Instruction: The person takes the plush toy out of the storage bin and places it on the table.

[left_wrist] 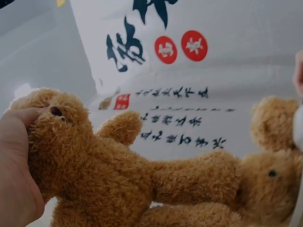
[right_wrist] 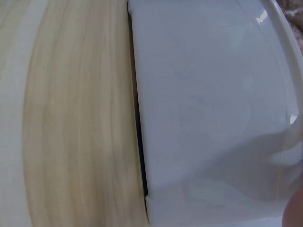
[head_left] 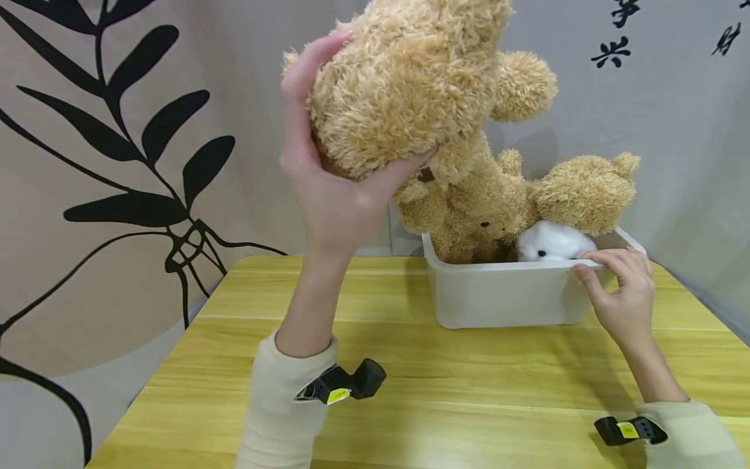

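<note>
In the head view my left hand (head_left: 346,189) grips a light-brown teddy bear (head_left: 398,91) by its head, thumb and fingers spread around it, raised above the table. The left wrist view shows the bear's dark nose (left_wrist: 56,111) beside my thumb, with its body stretching toward another bear. My right hand (head_left: 627,293) pinches the front rim of a white bin (head_left: 498,293) near its right corner, thumb outside and fingers over the edge. Inside that bin are another brown teddy bear (head_left: 474,215) and a white plush toy (head_left: 553,241) with a black eye.
The bin stands on a wooden table (head_left: 439,397) near its far edge. Behind it rises a pale wall (head_left: 252,130) with black leaf drawings and lettering. Brown plush (head_left: 586,192) sticks up above the bin's right side. Most of the bin's interior is hidden.
</note>
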`<action>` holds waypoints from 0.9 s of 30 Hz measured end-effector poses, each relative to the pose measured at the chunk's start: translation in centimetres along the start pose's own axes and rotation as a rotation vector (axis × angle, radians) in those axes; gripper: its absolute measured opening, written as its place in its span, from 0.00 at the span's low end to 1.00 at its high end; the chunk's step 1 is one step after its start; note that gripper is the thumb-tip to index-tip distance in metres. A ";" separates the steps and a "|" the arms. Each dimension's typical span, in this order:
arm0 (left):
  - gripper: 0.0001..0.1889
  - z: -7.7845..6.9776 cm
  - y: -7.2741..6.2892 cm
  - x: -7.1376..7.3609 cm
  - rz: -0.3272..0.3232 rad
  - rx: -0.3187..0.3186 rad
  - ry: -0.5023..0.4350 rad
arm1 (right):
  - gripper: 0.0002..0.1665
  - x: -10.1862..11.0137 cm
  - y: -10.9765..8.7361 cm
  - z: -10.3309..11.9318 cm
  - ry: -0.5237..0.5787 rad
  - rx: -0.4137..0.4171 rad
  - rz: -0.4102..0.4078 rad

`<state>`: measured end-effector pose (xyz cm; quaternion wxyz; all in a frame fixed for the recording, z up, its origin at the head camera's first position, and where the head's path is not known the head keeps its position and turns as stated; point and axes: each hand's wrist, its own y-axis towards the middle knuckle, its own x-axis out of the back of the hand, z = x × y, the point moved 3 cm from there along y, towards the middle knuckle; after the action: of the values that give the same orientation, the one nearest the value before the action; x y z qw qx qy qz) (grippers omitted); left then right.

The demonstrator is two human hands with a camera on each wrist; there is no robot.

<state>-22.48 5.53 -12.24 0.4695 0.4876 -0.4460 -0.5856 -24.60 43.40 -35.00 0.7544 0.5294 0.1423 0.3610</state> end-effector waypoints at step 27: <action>0.43 5.6 -2.6 7.6 0.023 0.443 0.083 | 0.37 -0.2 0.1 0.0 0.010 0.009 -0.023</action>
<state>-28.95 -1.19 -15.24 0.3758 0.5974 -0.5494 -0.4473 -24.74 43.30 -34.98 0.7553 0.5294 0.1536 0.3544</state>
